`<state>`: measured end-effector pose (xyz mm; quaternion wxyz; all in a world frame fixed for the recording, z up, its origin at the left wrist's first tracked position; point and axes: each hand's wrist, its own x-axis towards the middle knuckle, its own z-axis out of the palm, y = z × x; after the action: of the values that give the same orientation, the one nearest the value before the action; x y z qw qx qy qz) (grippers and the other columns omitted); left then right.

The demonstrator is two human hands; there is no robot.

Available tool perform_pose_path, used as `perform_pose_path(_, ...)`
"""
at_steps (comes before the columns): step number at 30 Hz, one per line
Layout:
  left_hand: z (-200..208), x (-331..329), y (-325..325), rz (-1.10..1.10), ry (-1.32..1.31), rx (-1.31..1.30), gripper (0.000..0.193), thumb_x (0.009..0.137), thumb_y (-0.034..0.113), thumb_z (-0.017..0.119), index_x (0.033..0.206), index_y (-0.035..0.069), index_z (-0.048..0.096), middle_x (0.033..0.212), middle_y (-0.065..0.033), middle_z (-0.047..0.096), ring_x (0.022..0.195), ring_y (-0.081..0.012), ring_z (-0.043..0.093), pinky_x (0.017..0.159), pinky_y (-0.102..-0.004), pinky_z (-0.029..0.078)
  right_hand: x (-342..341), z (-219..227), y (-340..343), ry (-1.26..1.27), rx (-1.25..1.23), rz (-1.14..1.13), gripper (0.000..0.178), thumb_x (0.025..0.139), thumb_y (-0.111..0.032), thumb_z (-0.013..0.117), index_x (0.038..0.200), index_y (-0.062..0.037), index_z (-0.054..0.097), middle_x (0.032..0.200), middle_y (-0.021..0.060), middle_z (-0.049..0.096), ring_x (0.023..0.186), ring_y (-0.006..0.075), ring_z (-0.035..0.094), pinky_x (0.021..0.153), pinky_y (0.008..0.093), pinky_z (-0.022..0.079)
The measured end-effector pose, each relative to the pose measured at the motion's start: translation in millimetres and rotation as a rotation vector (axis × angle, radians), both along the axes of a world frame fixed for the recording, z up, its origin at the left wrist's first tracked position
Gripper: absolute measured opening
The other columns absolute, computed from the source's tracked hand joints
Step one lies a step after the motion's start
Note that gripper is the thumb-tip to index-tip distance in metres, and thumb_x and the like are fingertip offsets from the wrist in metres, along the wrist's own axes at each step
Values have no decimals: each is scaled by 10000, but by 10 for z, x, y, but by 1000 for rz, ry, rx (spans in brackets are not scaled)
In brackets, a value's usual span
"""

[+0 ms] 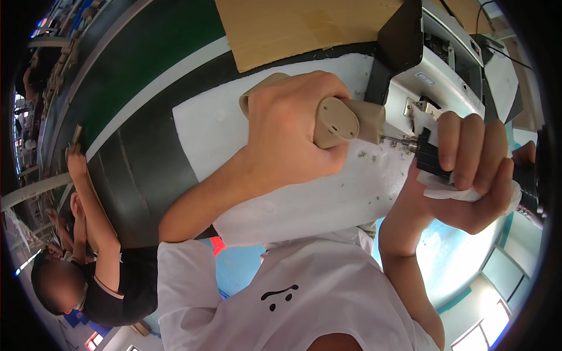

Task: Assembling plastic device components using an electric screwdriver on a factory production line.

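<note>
My left hand (295, 126) is closed around a beige plastic housing (336, 123) with a rounded oval end and a short tubular part on its right. In my right hand (474, 164) is a black electric screwdriver (430, 157), its metal bit pointing left at the housing's tubular part. The bit meets or nearly meets that part; I cannot tell which. Something thin and white (451, 190), like paper or cloth, is wrapped about the grip under my fingers. Below the tool, several small screws (369, 156) lie scattered on a white sheet (281, 202).
A silver and black machine (436, 79), like a screw feeder, stands at the far right beside the bit. Flat brown cardboard (304, 29) lies at the back. A green conveyor belt (158, 55) runs along the left. A co-worker in a dark shirt (126, 286) sits at lower left.
</note>
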<state>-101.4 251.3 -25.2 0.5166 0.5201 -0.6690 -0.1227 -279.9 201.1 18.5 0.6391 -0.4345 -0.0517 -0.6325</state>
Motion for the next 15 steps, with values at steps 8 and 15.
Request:
perform_pose_path(8,10,-28,-9,-9,12,41,216,576,-37,677,775,32,627,669,-48,610,557,-147,559,540,-234,449,-4,10,-9,5,-1,6,323,957,-85,444,1262,-116,544,691,-40,432,588,64,435,612,270,381)
perform_pose_path(15,-15,45,-12,22,1,71,206,608,-21,715,789,33,633,678,-41,625,576,-112,568,560,-221,458,-385,-6,-124,391,27,-154,139,958,-126,379,853,-48,425,697,3,369,598,116,380,633,294,361)
